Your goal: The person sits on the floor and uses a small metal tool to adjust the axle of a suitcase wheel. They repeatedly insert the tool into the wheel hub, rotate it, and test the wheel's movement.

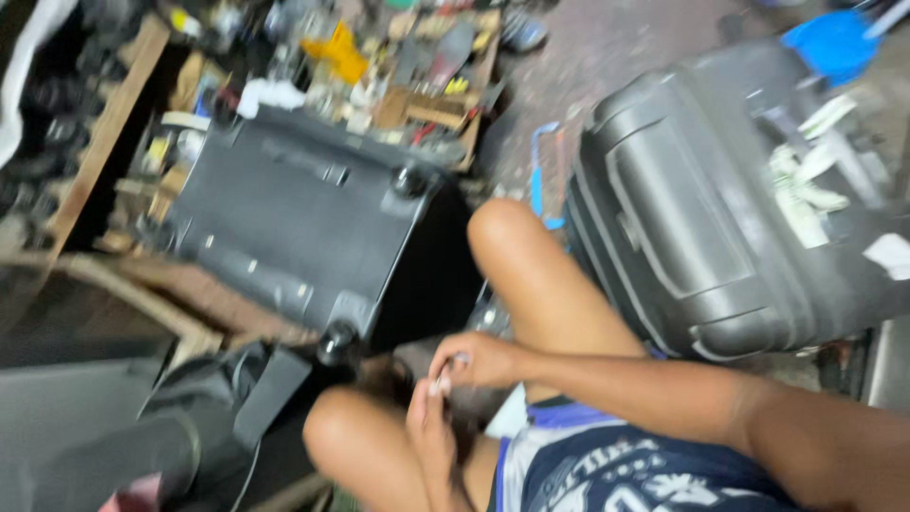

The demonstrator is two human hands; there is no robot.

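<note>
1. grey hard-shell suitcase (682, 199), lying flat on the floor to your right, ribbed lid up; white paper tags and scraps sit on its far end, near the upper right corner of the view.
2. black soft suitcase (294, 218), lying to your left with its back panel up, four small wheels at the corners; one wheel (337, 339) sits just beside your left knee.
3. wooden tray of tools and parts (427, 85), beyond the black case; a yellow piece (338, 52) and a white crumpled scrap (270, 95) lie among the clutter, too blurred to sort further.
4. blue plastic item (834, 43), top right, behind the grey case.
5. your right hand (474, 362), reaching in between your knees, fingertips pinched together on a small pale object (443, 384); its kind cannot be made out.
6. your left hand (431, 427), rising from below, fingers meeting the same small pale object; whether they clamp it or only touch it cannot be told.
7. the small pale object itself: held low between your knees, at the meeting of both hands, well clear of either case.
</note>
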